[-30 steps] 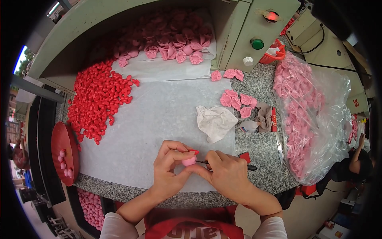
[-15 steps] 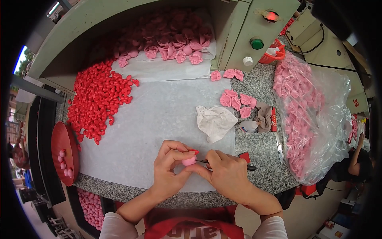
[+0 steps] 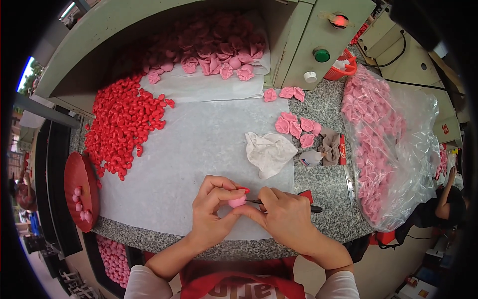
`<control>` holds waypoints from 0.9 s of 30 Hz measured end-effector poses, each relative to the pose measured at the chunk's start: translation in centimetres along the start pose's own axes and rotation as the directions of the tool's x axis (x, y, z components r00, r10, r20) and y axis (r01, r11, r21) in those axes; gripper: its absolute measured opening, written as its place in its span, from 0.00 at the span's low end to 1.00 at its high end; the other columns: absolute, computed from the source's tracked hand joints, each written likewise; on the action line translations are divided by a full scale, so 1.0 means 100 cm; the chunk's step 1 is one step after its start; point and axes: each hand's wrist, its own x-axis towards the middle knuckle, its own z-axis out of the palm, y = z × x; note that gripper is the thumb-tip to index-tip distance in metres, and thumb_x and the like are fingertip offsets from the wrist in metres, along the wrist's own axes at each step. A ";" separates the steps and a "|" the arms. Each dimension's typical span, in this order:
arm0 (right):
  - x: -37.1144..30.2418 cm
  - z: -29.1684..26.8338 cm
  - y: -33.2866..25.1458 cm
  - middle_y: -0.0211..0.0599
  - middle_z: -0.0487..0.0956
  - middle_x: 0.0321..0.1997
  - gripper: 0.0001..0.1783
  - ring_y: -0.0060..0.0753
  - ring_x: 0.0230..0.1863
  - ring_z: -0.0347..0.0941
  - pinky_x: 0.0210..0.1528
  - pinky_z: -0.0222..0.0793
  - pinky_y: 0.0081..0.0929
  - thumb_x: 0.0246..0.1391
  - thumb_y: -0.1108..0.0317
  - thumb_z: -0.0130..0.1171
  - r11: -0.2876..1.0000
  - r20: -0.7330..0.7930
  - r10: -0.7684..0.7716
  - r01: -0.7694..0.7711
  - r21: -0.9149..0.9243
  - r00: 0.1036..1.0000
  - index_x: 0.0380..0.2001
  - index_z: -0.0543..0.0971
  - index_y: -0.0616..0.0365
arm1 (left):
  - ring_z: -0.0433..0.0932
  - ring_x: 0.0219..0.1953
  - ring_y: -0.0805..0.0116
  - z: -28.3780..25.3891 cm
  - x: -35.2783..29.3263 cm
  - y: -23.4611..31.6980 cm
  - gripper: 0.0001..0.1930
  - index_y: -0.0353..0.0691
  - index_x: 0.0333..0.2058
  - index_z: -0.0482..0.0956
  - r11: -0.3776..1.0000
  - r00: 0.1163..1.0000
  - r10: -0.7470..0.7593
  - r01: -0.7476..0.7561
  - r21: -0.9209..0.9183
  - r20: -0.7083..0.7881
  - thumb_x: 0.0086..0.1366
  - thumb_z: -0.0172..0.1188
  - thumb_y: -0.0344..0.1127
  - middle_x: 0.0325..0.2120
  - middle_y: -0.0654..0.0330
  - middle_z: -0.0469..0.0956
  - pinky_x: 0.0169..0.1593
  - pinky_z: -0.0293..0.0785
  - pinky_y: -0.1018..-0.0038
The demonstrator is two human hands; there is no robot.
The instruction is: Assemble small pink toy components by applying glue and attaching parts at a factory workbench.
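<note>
Between my hands, over the front of the white paper sheet [image 3: 194,134], is a small round pink piece [image 3: 238,201] with a red piece [image 3: 245,190] at its top. My left hand [image 3: 215,204] pinches the pair between thumb and fingers. In my right hand [image 3: 284,214] is a thin tool with a black handle [image 3: 315,209], its dark tip pointing at the pink piece; whether it is a knife or another tool I cannot make out. The right thumb touches the underside of the pink piece. A crumpled white cloth [image 3: 270,153] lies just beyond my hands.
A heap of small red pieces [image 3: 119,124] covers the left of the sheet, beside a red dish [image 3: 74,194] with several pink balls. Pink pieces [image 3: 298,127] lie right of the cloth, near a clear bag [image 3: 373,139] of pink pieces. A green machine housing [image 3: 308,45] stands behind.
Almost nothing differs. The right hand and the tool's black handle have shifted very slightly to the right; the left hand keeps its hold on the pink and red pieces.
</note>
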 end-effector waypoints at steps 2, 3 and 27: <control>0.004 -0.008 0.006 0.29 0.70 0.11 0.24 0.29 0.11 0.70 0.11 0.62 0.22 0.38 0.48 0.65 1.000 0.028 -0.022 0.023 -0.011 0.999 0.17 0.67 0.55 | 0.71 0.44 0.62 -0.005 0.001 0.003 0.20 0.34 0.39 0.72 1.000 1.000 -0.009 0.008 0.030 0.030 0.45 0.58 0.12 0.39 0.56 0.64 0.46 0.72 0.71; 0.008 -0.012 0.011 0.28 0.69 0.10 0.25 0.29 0.11 0.69 0.11 0.61 0.22 0.38 0.45 0.64 0.997 0.005 -0.046 0.046 0.060 0.999 0.16 0.66 0.55 | 0.72 0.45 0.61 -0.009 0.004 0.009 0.20 0.33 0.41 0.71 0.968 0.983 -0.160 0.175 -0.181 0.093 0.46 0.59 0.14 0.40 0.54 0.66 0.45 0.72 0.70; 0.004 -0.009 0.000 0.26 0.64 0.11 0.25 0.26 0.10 0.65 0.11 0.59 0.21 0.40 0.43 0.61 0.971 -0.079 -0.232 0.226 -0.074 0.970 0.14 0.66 0.52 | 0.70 0.50 0.64 -0.031 0.008 -0.003 0.22 0.25 0.52 0.64 0.567 0.778 -0.333 0.617 -0.546 0.533 0.63 0.49 0.35 0.45 0.51 0.71 0.51 0.65 0.71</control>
